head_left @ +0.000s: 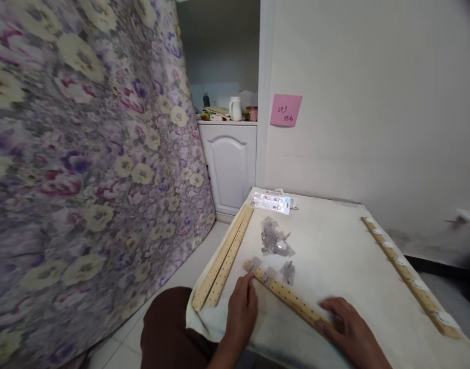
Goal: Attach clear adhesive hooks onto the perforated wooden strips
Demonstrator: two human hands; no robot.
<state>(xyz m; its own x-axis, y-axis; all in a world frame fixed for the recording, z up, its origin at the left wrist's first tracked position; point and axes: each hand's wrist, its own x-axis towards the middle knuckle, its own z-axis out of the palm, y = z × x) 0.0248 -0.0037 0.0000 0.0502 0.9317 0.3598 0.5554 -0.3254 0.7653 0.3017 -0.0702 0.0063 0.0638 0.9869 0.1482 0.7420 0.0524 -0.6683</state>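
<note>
A narrow perforated wooden strip (286,294) lies slantwise across the near part of the table. My left hand (242,307) is closed at its far left end, fingertips against the edge. At the other end, my right hand (346,328) has its thumb and fingers around the wood, slightly blurred. Two small metal hooks with clear plastic pieces (266,277) sit along the left half of the strip. One more clear plastic piece with metal (288,271) lies just beyond it. Farther back is a heap of similar clear pieces (273,238).
Two more perforated strips (229,256) lie along the table's left edge. Along the right side lies a strip (409,277) bearing several white discs. Clear packaging (271,201) is at the back of the cloth-covered table (323,230). A floral curtain (96,169) hangs at left.
</note>
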